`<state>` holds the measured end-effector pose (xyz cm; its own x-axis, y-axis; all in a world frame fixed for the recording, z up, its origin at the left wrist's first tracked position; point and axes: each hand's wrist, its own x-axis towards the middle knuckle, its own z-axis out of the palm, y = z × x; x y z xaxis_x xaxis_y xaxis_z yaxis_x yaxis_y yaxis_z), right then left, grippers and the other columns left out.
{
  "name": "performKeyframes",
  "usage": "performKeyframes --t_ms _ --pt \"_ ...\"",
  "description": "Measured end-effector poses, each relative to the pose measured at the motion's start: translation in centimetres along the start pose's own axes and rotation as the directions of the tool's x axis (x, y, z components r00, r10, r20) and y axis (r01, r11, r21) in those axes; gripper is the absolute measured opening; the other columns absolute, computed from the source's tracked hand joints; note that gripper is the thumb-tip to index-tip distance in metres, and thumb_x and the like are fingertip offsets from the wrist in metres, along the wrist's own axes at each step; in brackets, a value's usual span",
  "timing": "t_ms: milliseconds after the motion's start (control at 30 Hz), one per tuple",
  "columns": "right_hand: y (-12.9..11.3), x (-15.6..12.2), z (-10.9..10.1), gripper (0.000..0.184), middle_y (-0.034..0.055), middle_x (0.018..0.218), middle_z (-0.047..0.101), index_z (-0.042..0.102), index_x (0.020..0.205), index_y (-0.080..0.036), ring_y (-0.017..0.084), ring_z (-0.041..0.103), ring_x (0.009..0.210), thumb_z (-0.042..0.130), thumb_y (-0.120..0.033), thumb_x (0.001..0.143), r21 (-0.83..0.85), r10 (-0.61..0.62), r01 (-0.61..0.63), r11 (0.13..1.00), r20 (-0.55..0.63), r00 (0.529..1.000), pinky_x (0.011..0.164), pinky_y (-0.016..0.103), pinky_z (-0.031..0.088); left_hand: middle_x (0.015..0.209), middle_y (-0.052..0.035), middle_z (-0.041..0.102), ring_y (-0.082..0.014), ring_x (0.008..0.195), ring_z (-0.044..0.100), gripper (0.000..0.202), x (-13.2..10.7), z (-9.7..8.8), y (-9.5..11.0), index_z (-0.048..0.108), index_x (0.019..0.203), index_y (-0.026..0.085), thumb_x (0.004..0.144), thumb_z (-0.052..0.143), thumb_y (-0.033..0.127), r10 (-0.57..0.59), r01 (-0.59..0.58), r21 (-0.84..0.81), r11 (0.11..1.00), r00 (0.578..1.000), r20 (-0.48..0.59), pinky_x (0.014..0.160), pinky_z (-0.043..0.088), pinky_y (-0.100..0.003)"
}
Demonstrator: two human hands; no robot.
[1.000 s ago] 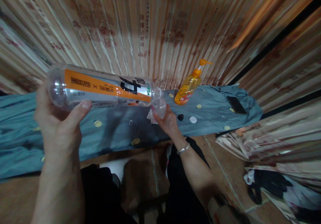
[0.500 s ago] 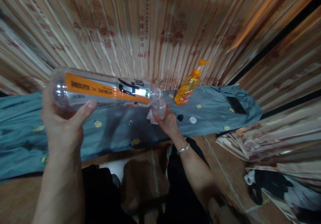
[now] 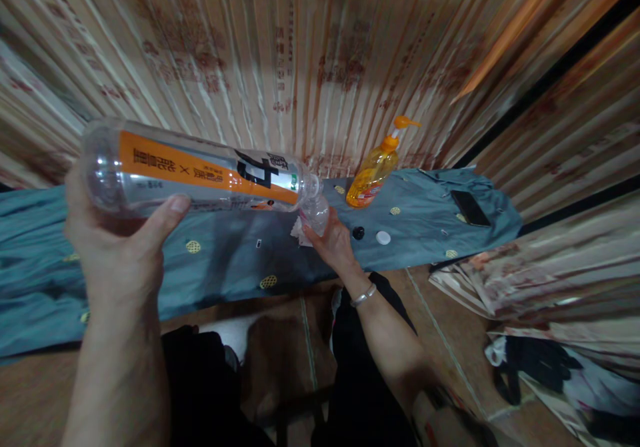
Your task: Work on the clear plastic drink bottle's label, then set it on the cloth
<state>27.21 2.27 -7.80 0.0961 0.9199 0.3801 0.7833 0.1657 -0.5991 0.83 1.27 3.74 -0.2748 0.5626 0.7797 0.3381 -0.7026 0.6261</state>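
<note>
My left hand (image 3: 125, 233) is wrapped around the base end of a large clear plastic bottle (image 3: 200, 173) with an orange and silver label. The bottle is tilted nearly level, its base a little higher than its uncapped neck, which points right. My right hand (image 3: 333, 239) grips a small clear plastic bottle (image 3: 315, 212) below that neck. The two mouths meet or overlap; whether they touch I cannot tell. Under the small bottle lies a crumpled white tissue (image 3: 298, 232). A black cap (image 3: 359, 233) and a white cap (image 3: 383, 238) lie right of my right hand.
A pump bottle (image 3: 373, 173) of orange-yellow liquid stands on the teal cloth (image 3: 225, 267) covering the long narrow table. A black phone (image 3: 470, 208) lies at the right end. Pleated curtains (image 3: 310, 67) hang close behind. Dark cloth items (image 3: 537, 360) lie at lower right.
The base end of the large bottle has risen slightly and moved left with my left hand, so it tilts more towards the small bottle. My right hand has hardly moved.
</note>
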Motion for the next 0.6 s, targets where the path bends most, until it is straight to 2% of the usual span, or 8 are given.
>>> performKeyframes --t_ms 200,400,600 --pt "-0.19 0.01 -0.28 0.051 0.0158 0.103 0.073 0.046 0.125 -0.013 0.030 0.072 0.094 0.067 -0.036 0.086 -0.018 0.002 -0.002 1.000 0.020 1.000 0.080 0.040 0.056 0.128 -0.0048 0.065 -0.0345 0.131 0.056 0.090 0.22 0.56 0.98 0.059 0.126 0.030 0.045 0.089 0.053 -0.007 0.007 -0.026 1.000 1.000 0.009 0.117 0.037 -0.062" --pt "-0.53 0.03 -0.50 0.053 0.0183 0.105 0.072 0.046 0.126 -0.008 0.031 0.072 0.098 0.069 -0.032 0.085 -0.020 0.019 -0.018 1.000 0.037 0.999 0.082 0.040 0.056 0.122 -0.0063 0.067 -0.0328 0.128 0.058 0.085 0.19 0.51 0.97 0.059 0.127 0.026 0.050 0.088 0.046 0.024 -0.024 -0.057 0.998 1.000 0.010 0.117 0.037 -0.061" --pt "-0.49 0.02 -0.40 0.052 0.0181 0.107 0.072 0.047 0.125 -0.008 0.030 0.071 0.098 0.070 -0.032 0.085 -0.020 0.014 -0.013 1.000 0.028 1.000 0.082 0.040 0.057 0.124 -0.0069 0.065 -0.0337 0.131 0.055 0.089 0.40 0.70 0.72 0.058 0.126 0.023 0.047 0.088 0.052 0.062 -0.060 -0.073 0.996 0.998 0.020 0.117 0.034 -0.062"
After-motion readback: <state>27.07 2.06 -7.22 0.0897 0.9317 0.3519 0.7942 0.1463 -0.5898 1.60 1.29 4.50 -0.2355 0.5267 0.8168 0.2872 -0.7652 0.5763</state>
